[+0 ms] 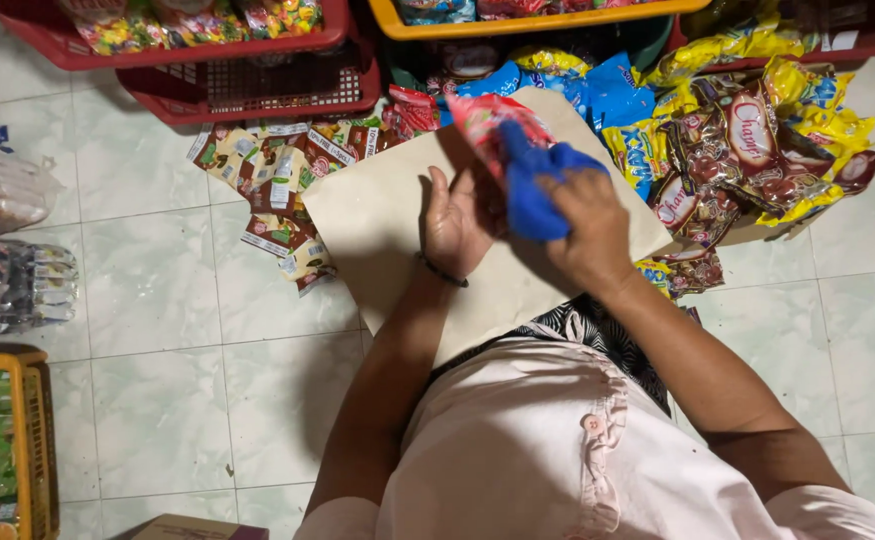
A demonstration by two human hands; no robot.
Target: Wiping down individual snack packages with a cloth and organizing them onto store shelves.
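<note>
I'm on the single head camera here, looking almost straight down from above the person's chest. It sits close, so the pink shirt (557,450) fills the bottom edge. The view faces forward and down over both forearms to the tiled floor (157,330), and red baskets (247,90) line the top edge. No second view shares this scene.

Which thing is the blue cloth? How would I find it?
Find the big tan cardboard sheet lying on the tiled floor. Over its middle, the right hand presses a bunched blue cloth against a red snack packet that the left hand steadies. Unlike the shiny blue packets behind it, it is soft, plain and unprinted.
</note>
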